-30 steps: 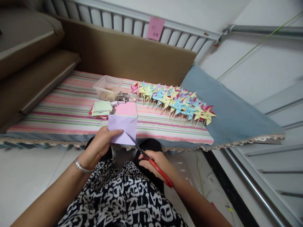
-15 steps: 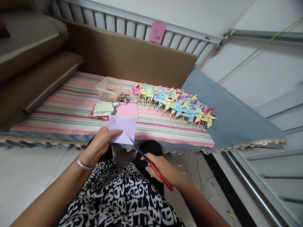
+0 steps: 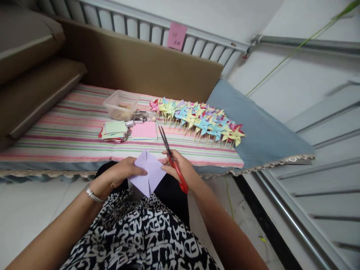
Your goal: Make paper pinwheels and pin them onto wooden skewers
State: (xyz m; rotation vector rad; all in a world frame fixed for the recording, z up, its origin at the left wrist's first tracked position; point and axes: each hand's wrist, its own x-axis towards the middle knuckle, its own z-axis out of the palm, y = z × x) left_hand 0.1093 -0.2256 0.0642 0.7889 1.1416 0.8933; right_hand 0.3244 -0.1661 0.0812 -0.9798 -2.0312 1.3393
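Observation:
A lilac paper square [image 3: 149, 173] with creases and cuts is turned corner-up over my lap. My left hand [image 3: 119, 176] pinches its left side, thumb on top. My right hand [image 3: 180, 170] touches the paper's right edge with its fingertips while gripping red-handled scissors [image 3: 172, 160], whose blades point up and away from the paper. On the striped cloth [image 3: 70, 131] beyond lie a pink paper pad [image 3: 144, 130] and a stack of coloured paper squares [image 3: 114, 130].
A long row of finished paper pinwheels on sticks [image 3: 198, 120] lies across the striped cloth. A clear plastic box [image 3: 120, 105] and small metal bits stand behind the paper. A brown board [image 3: 135, 63] backs the bed; a blue mat [image 3: 261, 135] lies at right.
The scissors have left the paper's lower right corner and swung upward. The lilac square has been turned from flat-edged to corner-up and lowered toward my lap, with both hands now on it.

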